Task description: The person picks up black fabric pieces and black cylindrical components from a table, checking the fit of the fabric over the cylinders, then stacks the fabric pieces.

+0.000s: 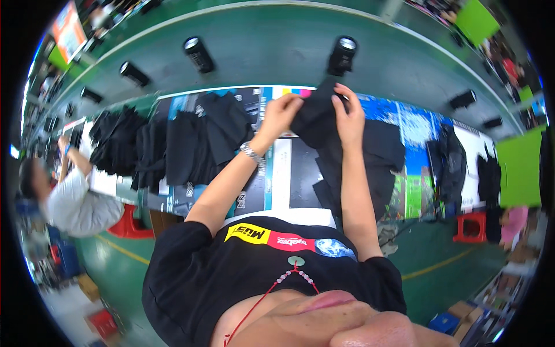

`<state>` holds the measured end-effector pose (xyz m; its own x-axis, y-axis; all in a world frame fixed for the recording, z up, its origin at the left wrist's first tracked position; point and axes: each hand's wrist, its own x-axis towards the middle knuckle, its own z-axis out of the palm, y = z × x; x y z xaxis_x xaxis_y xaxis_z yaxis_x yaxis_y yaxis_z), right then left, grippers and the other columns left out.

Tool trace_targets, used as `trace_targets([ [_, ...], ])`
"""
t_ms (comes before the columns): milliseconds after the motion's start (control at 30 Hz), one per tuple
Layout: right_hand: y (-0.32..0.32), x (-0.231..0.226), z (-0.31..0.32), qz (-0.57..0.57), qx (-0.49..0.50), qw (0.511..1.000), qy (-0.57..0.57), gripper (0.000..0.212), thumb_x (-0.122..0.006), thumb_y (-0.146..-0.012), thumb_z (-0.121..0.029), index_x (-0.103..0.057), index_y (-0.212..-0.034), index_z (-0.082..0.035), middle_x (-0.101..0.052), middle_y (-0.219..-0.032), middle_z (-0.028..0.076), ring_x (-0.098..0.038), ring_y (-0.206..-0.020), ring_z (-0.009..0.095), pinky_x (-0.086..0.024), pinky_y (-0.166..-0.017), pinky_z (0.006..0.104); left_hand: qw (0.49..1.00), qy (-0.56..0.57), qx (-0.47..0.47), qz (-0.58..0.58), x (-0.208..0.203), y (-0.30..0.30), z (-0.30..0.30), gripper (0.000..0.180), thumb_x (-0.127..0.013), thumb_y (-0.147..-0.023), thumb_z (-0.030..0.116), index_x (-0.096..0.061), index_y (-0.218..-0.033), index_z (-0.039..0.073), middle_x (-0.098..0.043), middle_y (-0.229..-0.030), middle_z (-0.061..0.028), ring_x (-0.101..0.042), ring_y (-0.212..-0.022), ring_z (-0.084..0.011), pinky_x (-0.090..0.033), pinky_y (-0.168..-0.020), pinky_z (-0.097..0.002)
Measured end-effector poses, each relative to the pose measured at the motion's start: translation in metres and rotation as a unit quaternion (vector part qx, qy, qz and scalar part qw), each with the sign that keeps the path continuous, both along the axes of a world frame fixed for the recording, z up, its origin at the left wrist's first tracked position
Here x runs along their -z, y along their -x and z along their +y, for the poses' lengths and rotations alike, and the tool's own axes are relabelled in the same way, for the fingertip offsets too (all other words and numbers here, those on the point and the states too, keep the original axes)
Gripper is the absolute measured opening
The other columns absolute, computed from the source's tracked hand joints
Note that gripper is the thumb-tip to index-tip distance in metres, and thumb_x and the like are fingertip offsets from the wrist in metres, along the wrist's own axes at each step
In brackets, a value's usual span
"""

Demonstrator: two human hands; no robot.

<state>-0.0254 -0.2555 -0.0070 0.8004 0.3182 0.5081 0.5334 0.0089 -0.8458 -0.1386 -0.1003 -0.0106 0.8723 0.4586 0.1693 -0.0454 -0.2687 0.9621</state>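
A piece of black fabric point(315, 114) is held up between my two hands over the table. My left hand point(282, 117) pinches its left edge, thumb and fingers together. At its right edge is my right hand point(350, 118), fingers bent with the thumb against the fabric; its grip is partly hidden. Beneath and right of my hands, loose black fabric pieces point(378, 147) lie overlapping on the table. To the left, several stacks of black cut fabric point(188, 144) lie side by side, the nearest one point(225, 118) close to my left forearm.
The table is covered with printed boards point(416, 127). Black cylindrical lamps point(343, 53) stand along the green surface beyond it. A person point(81, 196) sits at the left, beside a red stool point(132, 222). More dark fabric point(451, 165) and a green panel point(520, 168) are at the right.
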Motion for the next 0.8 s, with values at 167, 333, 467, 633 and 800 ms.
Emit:
trace_targets([
  [167, 0.011, 0.010, -0.006, 0.095, -0.008, 0.993, 0.067, 0.036, -0.071, -0.073, 0.000, -0.064, -0.108, -0.005, -0.064, -0.107, 0.007, -0.063, -0.089, 0.017, -0.050, -0.075, 0.0283, 0.974, -0.188, 0.125, -0.022, 0.010, 0.016, 0.003, 0.022, -0.066, -0.083, 0.014, -0.066, -0.102, 0.003, -0.065, -0.098, -0.0127, -0.062, -0.094, -0.0289, -0.047, -0.085, -0.0360],
  [333, 0.005, 0.008, -0.014, 0.035, 0.077, 0.983, 0.165, 0.036, -0.053, -0.065, 0.007, -0.069, -0.094, -0.007, -0.063, -0.089, 0.005, -0.053, -0.076, 0.017, -0.045, -0.075, 0.0290, 0.935, -0.350, -0.020, -0.055, -0.015, 0.051, 0.038, 0.024, -0.068, -0.079, 0.013, -0.061, -0.098, 0.000, -0.062, -0.101, -0.0152, -0.056, -0.098, -0.0323, -0.045, -0.087, -0.0393],
  [467, 0.000, 0.011, -0.011, -0.008, 0.073, 0.985, 0.154, 0.033, -0.050, -0.068, 0.007, -0.068, -0.093, -0.006, -0.064, -0.093, 0.007, -0.059, -0.089, 0.019, -0.046, -0.081, 0.0303, 0.889, -0.433, -0.144, 0.025, -0.023, 0.086, 0.084, 0.037, -0.073, -0.074, 0.015, -0.060, -0.106, 0.000, -0.059, -0.108, -0.0166, -0.053, -0.106, -0.0351, -0.042, -0.092, -0.0411],
  [633, 0.009, -0.014, -0.002, 0.171, 0.018, 0.976, -0.132, 0.031, -0.039, -0.077, 0.012, -0.064, -0.092, 0.002, -0.064, -0.095, 0.009, -0.064, -0.085, 0.017, -0.049, -0.071, 0.0276, 0.828, -0.499, -0.207, 0.150, -0.002, 0.109, 0.113, 0.055, -0.076, -0.072, 0.021, -0.054, -0.117, -0.002, -0.056, -0.115, -0.0185, -0.051, -0.110, -0.0361, -0.041, -0.095, -0.0431],
  [800, -0.004, -0.010, -0.014, 0.194, 0.028, 0.967, -0.161, 0.028, -0.040, -0.081, 0.011, -0.064, -0.093, 0.002, -0.065, -0.096, 0.009, -0.064, -0.087, 0.017, -0.050, -0.072, 0.0261, 0.884, -0.429, -0.167, 0.087, 0.009, 0.104, 0.133, 0.039, -0.073, -0.073, 0.015, -0.060, -0.106, -0.001, -0.060, -0.103, -0.0151, -0.054, -0.102, -0.0343, -0.043, -0.086, -0.0427],
])
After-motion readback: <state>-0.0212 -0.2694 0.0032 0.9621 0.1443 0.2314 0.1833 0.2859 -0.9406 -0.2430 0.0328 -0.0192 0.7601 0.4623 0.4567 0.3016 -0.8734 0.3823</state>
